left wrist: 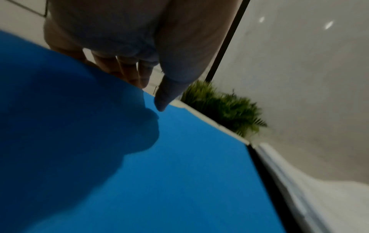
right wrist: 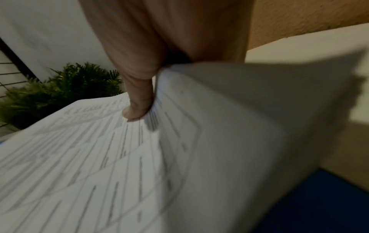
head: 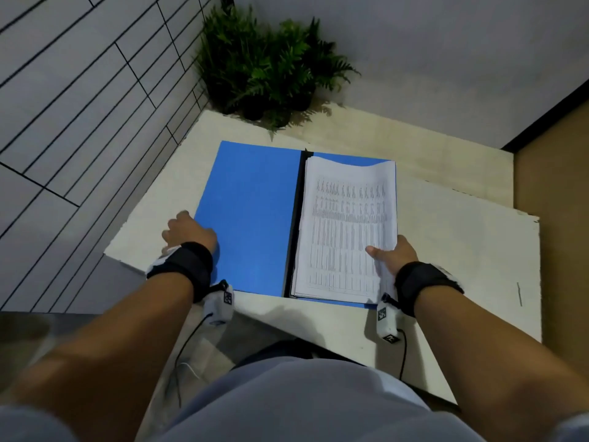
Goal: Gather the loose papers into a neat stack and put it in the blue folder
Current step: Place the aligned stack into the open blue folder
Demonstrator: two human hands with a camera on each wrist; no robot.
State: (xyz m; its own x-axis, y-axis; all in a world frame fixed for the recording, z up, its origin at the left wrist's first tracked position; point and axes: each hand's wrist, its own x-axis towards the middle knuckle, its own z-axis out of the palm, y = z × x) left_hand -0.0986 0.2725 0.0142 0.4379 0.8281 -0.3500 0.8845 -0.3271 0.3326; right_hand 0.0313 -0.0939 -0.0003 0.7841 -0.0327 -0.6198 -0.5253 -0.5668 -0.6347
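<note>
The blue folder (head: 248,218) lies open on the white table (head: 462,237), a black spine down its middle. A stack of printed papers (head: 344,231) lies on its right half, its far edge slightly wavy. My right hand (head: 392,253) grips the stack's near right edge, with the thumb (right wrist: 137,107) on top and the fingers hidden beneath the bent-up sheets (right wrist: 239,126). My left hand (head: 188,232) pinches the left edge of the folder's left cover (left wrist: 179,173): thumb (left wrist: 163,97) on top, fingers (left wrist: 127,72) behind the edge.
Potted ferns (head: 267,68) stand at the table's far corner, just beyond the folder. The table's left edge runs right beside my left hand, with tiled floor (head: 63,122) below. A tan wall (head: 554,186) lies past the table's right side.
</note>
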